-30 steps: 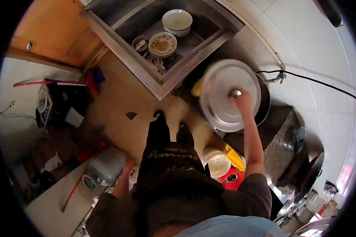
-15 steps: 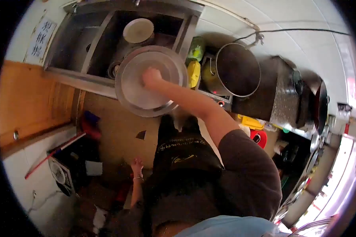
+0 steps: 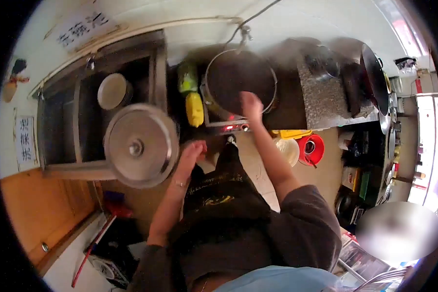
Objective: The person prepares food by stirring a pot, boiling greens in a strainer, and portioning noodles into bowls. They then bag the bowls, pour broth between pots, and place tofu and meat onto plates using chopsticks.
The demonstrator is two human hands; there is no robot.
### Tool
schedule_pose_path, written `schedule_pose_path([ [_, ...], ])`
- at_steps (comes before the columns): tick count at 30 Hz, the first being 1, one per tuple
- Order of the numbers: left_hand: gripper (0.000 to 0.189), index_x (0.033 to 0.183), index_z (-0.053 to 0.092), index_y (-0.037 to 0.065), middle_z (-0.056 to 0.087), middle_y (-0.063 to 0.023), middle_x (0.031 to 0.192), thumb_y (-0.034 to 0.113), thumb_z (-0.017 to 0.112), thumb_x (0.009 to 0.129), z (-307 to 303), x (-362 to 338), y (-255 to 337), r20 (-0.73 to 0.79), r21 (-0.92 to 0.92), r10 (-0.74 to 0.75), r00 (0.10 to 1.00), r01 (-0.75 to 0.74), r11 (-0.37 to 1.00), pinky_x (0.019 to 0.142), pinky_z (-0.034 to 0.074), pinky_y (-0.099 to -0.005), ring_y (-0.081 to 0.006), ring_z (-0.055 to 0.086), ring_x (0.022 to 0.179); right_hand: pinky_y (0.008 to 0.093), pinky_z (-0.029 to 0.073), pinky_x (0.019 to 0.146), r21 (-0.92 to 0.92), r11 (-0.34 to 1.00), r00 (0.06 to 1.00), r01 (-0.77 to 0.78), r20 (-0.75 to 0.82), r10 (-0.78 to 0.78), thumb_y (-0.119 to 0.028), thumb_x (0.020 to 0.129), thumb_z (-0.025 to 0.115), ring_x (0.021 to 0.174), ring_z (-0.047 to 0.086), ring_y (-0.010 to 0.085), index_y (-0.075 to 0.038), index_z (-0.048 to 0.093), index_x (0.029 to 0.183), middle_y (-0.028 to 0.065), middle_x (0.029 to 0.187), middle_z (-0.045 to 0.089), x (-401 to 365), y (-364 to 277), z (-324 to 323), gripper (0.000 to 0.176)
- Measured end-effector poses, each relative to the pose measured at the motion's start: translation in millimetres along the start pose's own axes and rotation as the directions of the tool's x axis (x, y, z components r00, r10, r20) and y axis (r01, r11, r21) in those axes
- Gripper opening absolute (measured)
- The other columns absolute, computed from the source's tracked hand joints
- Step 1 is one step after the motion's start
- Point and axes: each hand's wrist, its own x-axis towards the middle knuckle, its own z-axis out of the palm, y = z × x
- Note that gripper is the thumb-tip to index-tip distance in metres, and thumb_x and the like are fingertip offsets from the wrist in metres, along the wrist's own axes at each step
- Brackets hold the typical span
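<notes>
My right hand point(image 3: 251, 105) is over the near rim of a large, deep metal pot point(image 3: 210, 103), which sits on a cooker point(image 3: 214, 121) with lit red indicators. The hand is blurred and its fingers hard to make out. My left hand point(image 3: 193, 150) hovers in front of my body, fingers loosely bent and partly apart, with nothing visible in it. To its left, a round metal lid point(image 3: 155, 153) with its knob up lies over the front edge of the sink point(image 3: 73, 171). The pot's inside looks dark and hazy.
A yellow bottle-like item point(image 3: 194, 109) and a green-tinted container point(image 3: 185, 77) stand between sink and pot. A pale bowl point(image 3: 113, 91) is in the sink. A wok point(image 3: 374, 80) leans at right. Red point(image 3: 311, 148) and white point(image 3: 288, 151) buckets are on the floor.
My right hand has left the lid and moved right to the pot. The lid now shows its knob. My left hand has risen from beside my body toward the counter; the view has turned right.
</notes>
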Motion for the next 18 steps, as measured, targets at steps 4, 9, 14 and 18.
schedule_pose_path([
  [4,0.030,0.106,0.055,0.004,0.057,-0.0045,0.089,0.027,0.054,0.087,23.7,183.6,-18.6,-0.405,0.373,0.331,0.852,-0.176,0.911,0.068,0.045,-0.0264,-0.0130,0.055,0.082,0.0387,0.045,0.080,-0.083,0.944,0.933,-0.318,-0.202,0.297,-0.032,0.092,0.043,0.099,0.057,0.0307,-0.004,0.056,0.115,0.0140,0.111,0.059,135.5,150.7,-95.5,0.039],
  [9,0.030,0.108,0.051,0.005,0.056,-0.0046,0.094,0.028,0.047,0.089,29.0,288.1,-14.7,-0.544,0.062,-0.157,0.824,0.226,0.972,0.069,0.045,-0.0301,-0.0183,0.055,0.084,0.0378,0.045,0.079,0.224,0.914,0.941,-0.337,0.051,0.335,-0.034,0.089,0.046,0.096,0.058,0.0258,-0.005,0.059,0.109,0.0118,0.105,0.061,252.8,262.3,-68.7,0.038],
  [14,0.024,0.101,0.055,0.011,0.054,-0.0020,0.083,0.030,0.045,0.090,10.4,317.7,-40.0,-0.595,-0.016,-0.104,0.797,0.118,0.993,0.062,0.043,-0.0321,-0.0160,0.053,0.076,0.0350,0.046,0.071,0.027,0.905,0.865,-0.425,0.308,0.397,-0.035,0.087,0.049,0.082,0.062,0.0217,-0.005,0.066,0.094,0.0109,0.085,0.066,277.2,260.4,-65.1,0.036],
  [18,0.022,0.091,0.056,0.013,0.055,0.0002,0.077,0.032,0.045,0.091,-8.6,330.4,-27.8,-0.500,0.012,-0.204,0.842,0.242,0.970,0.059,0.040,-0.0299,-0.0143,0.050,0.069,0.0428,0.044,0.069,0.047,0.989,0.985,-0.142,0.106,0.137,-0.030,0.087,0.046,0.076,0.058,0.0368,0.000,0.061,0.085,0.0189,0.081,0.061,256.8,285.1,-43.1,0.034],
])
